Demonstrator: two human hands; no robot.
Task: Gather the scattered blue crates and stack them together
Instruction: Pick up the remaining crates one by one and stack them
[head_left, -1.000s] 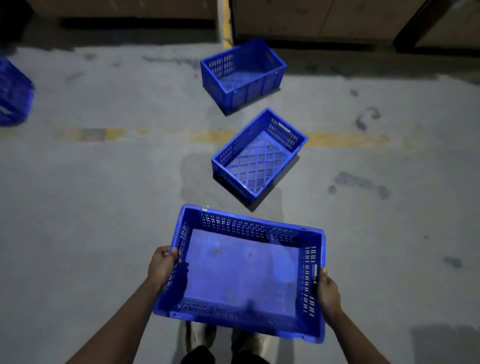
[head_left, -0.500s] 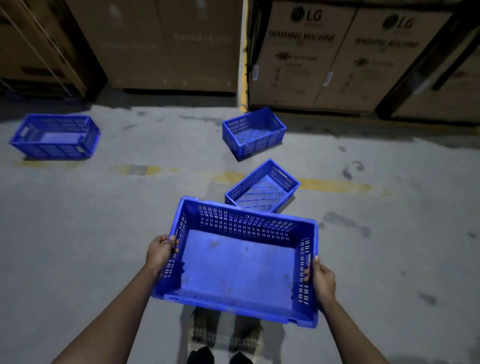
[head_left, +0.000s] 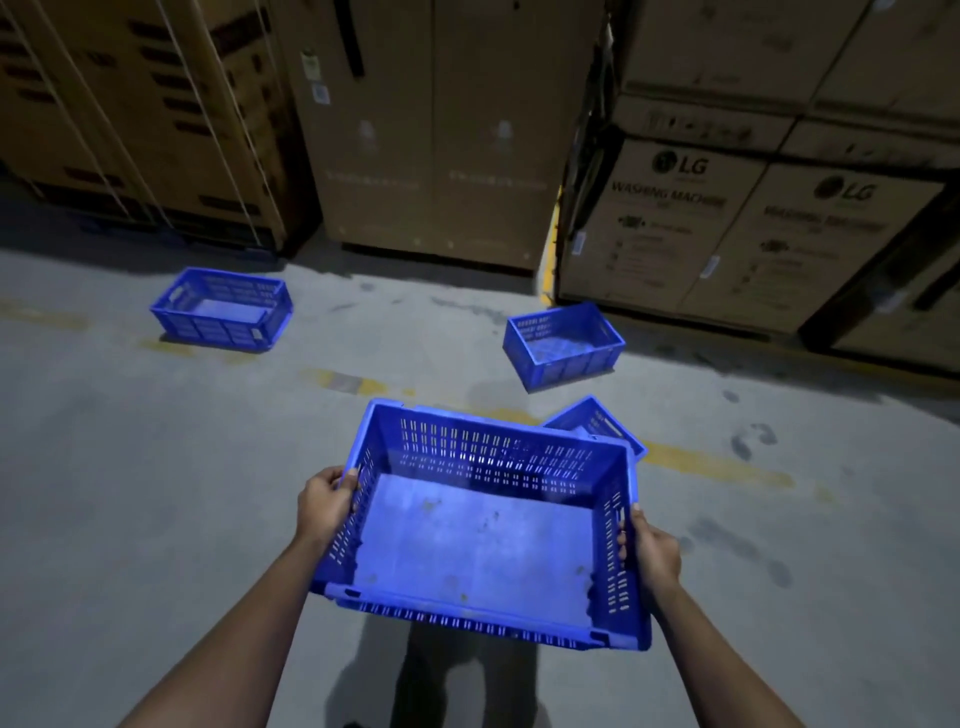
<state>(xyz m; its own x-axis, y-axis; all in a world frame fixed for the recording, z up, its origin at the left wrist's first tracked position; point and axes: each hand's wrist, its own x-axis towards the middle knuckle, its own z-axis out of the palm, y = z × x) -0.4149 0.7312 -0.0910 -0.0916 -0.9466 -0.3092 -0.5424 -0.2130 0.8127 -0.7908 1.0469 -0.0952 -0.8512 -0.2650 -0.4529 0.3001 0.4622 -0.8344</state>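
Near the person's waist, the held crate (head_left: 480, 525) hangs level, left hand (head_left: 326, 500) and right hand (head_left: 650, 552) clamped on opposite short walls, probably for balance while heading to three floor crates: far-left crate (head_left: 222, 308), far-right crate (head_left: 565, 345), half-hidden crate (head_left: 597, 419).

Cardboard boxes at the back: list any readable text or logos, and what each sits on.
"LG": near washing machine box, top of its face.
"WASHING MACHINE": same box, under the logo.
"LG": second washing machine box, to its right; the line beneath is too blurred to read.
Smaller print and stickers on both boxes: unreadable.
Tall centre box: faint print, unreadable.
Carried crate: no text visible.
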